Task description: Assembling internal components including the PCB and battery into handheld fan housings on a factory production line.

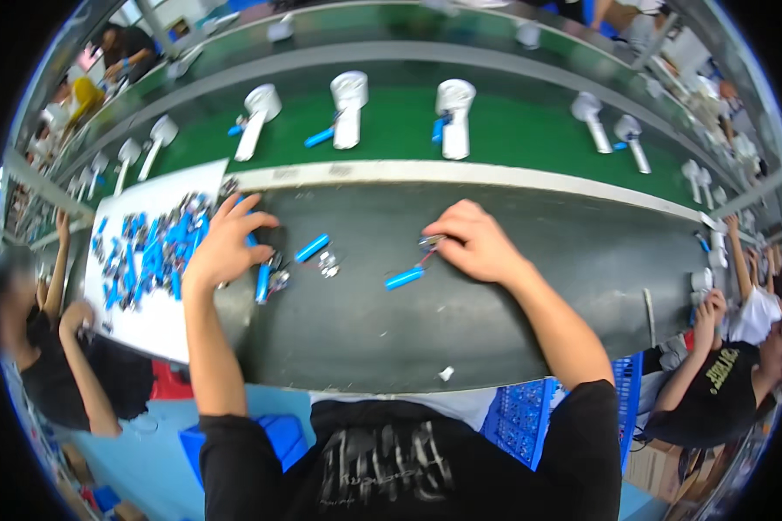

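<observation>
Blue and cylindrical, a battery cell (405, 278) lies on the dark work mat (513, 286) just below the person's right hand (476, 243), joined by thin wires to a small circuit piece (431, 241). That piece sits at the fingertips of the right hand, which are drawn together and pinch it, palm down on the mat.

To the left, well apart from that hand, two more blue cells lie on the mat: one tilted (312, 247) and one nearly upright (262, 283), with small metal-and-wire parts (328, 263) between and beside them. The left hand (226, 243) rests over the near edge of a white sheet (152, 326), fingers spread loosely and reaching into a heap of blue cells (148, 252) piled on that sheet; whether it has actually closed on one I cannot tell.

Beyond the mat runs a pale strip and then a green conveyor belt (513, 130), carrying white handheld devices (453, 117) spaced along it, some with a blue cell lying next to them.

Other people sit at both ends of the bench: one in dark clothing at the left (69, 356), another in a black shirt at the right (721, 382). A blue plastic crate (521, 417) stands by the person's right side.
</observation>
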Available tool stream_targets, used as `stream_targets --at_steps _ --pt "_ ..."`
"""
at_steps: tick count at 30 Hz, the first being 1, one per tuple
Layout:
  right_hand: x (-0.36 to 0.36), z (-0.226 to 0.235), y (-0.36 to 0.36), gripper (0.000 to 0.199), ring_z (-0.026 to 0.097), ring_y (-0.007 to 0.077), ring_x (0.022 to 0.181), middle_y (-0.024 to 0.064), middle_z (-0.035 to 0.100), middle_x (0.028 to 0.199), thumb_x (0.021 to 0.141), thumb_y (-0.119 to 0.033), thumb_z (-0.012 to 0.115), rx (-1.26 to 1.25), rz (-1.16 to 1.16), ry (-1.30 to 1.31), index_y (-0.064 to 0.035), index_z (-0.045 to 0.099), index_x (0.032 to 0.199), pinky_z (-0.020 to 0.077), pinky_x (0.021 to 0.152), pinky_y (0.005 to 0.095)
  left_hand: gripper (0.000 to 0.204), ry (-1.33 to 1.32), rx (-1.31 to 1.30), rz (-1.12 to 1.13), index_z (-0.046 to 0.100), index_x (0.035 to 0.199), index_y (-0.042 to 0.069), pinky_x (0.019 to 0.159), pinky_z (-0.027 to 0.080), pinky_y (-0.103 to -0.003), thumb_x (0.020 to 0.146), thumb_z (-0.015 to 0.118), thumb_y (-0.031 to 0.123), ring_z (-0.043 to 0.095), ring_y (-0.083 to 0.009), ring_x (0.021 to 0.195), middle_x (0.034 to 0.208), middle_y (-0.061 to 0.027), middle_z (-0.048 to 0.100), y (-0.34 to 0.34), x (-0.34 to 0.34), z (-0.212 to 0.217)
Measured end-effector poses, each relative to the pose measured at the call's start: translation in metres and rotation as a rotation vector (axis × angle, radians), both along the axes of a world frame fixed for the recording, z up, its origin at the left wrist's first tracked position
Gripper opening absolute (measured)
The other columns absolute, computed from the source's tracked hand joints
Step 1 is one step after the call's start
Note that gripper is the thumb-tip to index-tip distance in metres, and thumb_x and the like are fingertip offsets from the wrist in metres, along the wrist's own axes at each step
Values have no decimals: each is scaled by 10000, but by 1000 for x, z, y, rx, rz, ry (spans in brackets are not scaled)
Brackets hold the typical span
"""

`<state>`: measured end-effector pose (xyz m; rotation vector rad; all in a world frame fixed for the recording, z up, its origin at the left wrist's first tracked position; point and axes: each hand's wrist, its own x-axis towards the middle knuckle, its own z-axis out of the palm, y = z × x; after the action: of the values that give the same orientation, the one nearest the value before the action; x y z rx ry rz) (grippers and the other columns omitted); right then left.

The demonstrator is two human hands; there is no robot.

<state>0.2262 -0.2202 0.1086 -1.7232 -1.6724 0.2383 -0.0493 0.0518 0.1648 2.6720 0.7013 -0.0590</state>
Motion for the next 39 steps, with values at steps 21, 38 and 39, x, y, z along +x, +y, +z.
stream_targets --at_steps 21,38,39 --pt "-3 16 -8 209 549 238 859 88 614 862 776 -26 616 -81 -37 90 -10 684 973 459 745 338 248 -82 -127 -430 667 987 45 857 471 -365 746 712 87 497 -246 1043 864 -50 628 -17 29 -2" --pt "-3 20 -16 180 526 242 824 63 605 822 798 -71 601 -69 -37 85 -45 684 955 445 780 354 357 10 -275 -399 679 1174 111 842 477 -389 817 672 127 585 -284 971 975 -128 662 -27 64 10" --pt "-2 20 -17 181 526 241 821 64 605 824 798 -70 601 -64 -34 88 -43 684 957 444 781 352 399 34 -245 -402 665 1202 119 890 472 -387 804 682 133 577 -288 1035 1047 -132 661 -25 62 15"
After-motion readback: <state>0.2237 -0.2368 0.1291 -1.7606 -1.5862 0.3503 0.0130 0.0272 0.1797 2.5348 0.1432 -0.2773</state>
